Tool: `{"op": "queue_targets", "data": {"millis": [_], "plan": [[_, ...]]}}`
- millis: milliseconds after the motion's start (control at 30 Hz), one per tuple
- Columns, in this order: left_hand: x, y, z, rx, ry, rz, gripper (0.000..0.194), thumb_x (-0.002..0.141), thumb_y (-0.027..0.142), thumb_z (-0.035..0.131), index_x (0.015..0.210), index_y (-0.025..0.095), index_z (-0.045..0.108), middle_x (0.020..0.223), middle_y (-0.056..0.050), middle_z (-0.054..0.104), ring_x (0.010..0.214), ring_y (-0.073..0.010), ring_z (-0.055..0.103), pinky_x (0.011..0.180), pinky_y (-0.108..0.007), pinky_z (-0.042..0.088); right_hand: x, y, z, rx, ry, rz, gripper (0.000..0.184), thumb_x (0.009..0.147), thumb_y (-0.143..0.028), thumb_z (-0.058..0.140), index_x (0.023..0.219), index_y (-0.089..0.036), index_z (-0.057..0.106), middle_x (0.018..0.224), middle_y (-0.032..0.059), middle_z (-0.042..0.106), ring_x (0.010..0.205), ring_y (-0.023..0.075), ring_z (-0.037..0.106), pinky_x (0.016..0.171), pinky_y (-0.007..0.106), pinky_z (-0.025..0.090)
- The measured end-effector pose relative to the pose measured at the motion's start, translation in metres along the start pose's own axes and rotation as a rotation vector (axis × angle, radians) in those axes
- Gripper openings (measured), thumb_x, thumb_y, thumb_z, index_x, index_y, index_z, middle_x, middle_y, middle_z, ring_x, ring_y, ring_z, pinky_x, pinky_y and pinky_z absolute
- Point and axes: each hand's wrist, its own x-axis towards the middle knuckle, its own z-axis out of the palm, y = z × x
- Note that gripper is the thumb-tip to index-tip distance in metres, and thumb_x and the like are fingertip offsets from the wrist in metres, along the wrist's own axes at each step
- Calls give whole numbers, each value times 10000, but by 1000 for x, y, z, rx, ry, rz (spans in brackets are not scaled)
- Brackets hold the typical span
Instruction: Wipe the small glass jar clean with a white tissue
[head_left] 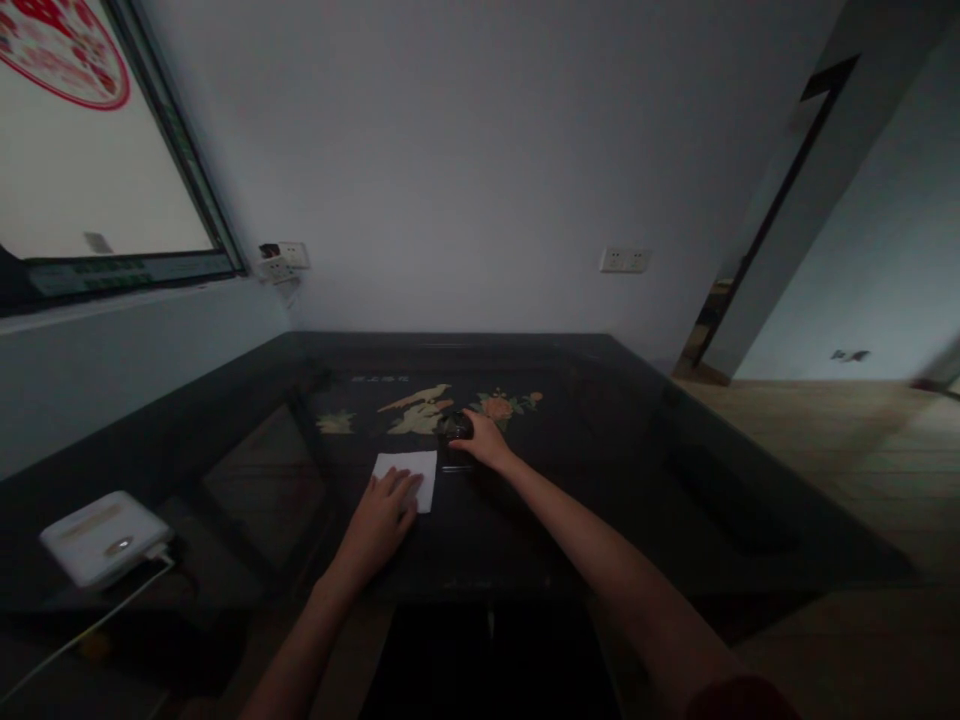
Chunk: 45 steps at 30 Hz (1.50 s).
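A white sheet of paper (426,470), possibly a folded tissue, lies on the glossy dark table (570,370). Flat across its lower left part rests my left hand (388,503), fingers stretched out. Just beyond the paper's upper right corner, my right hand (484,440) curls its thumb and fingers around a small dark round object (454,427) with a shiny surface. The object sits at or just above the tabletop; its exact kind is too dim to tell.
A white box-shaped device (109,538) with a cable stands at the table's left. A bird-and-flower picture (424,408) decorates the tabletop. Wall sockets (625,261) are above the far edge. A dark flat shape (727,500) shows at the right.
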Motion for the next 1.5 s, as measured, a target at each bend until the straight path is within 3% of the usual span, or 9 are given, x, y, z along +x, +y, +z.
{"op": "queue_targets", "data": {"millis": [200,467,700,867,1067,1300,1400,1500], "plan": [[1,6,-8,25,-40,7,426,858,155,418,1255,198,566,1303,-120,535,1205,-242,498,1036,-409,403,20,-22,40,20,2,-18,707,638,-299,778,1268,-155,491,1243,148,554,1186,277,495,998,444,369],[2,7,-6,97,-69,18,414,906,216,380,1288,234,540,1363,-103,513,1261,-257,470,1077,-479,341,26,-34,58,30,3,-45,702,685,-313,749,1314,-189,464,1288,131,544,1202,274,490,1014,418,353],[2,6,-2,105,-79,34,426,922,255,365,1328,252,496,1406,-96,474,1300,-249,437,1080,-476,335,24,-28,48,13,-41,-112,707,715,-313,725,1349,-196,434,1322,130,531,1251,263,455,1038,410,324],[2,4,-2,99,-147,31,461,928,246,336,1381,251,423,1455,-75,406,1356,-227,359,1108,-474,292,27,-32,49,-28,-44,-33,776,664,-380,762,1343,-228,417,1342,125,508,1237,293,457,998,434,359],[2,7,-6,109,-187,20,482,920,206,313,1394,217,398,1463,-68,389,1377,-213,318,1122,-468,268,29,-32,51,-37,-59,-1,725,654,-401,768,1283,-228,451,1287,115,548,1192,280,498,972,421,383],[2,3,-2,84,-66,43,453,907,214,363,1352,212,452,1439,-108,429,1349,-245,369,1104,-507,279,25,-23,42,-1,-80,-53,761,643,-365,774,1303,-176,445,1306,145,532,1216,282,486,983,417,384],[3,8,-11,-5,23,75,426,897,238,405,1313,216,490,1404,-106,471,1308,-248,421,1099,-493,292,20,-22,29,57,-60,-85,759,636,-336,780,1304,-181,454,1310,145,532,1232,283,473,1006,424,364],[14,32,-29,-204,59,90,361,904,263,401,1226,197,550,1274,-101,574,1183,-216,526,1022,-386,399,5,-17,3,176,8,-67,513,721,-291,705,1197,-180,550,1221,119,596,1145,241,536,966,378,398]]}}
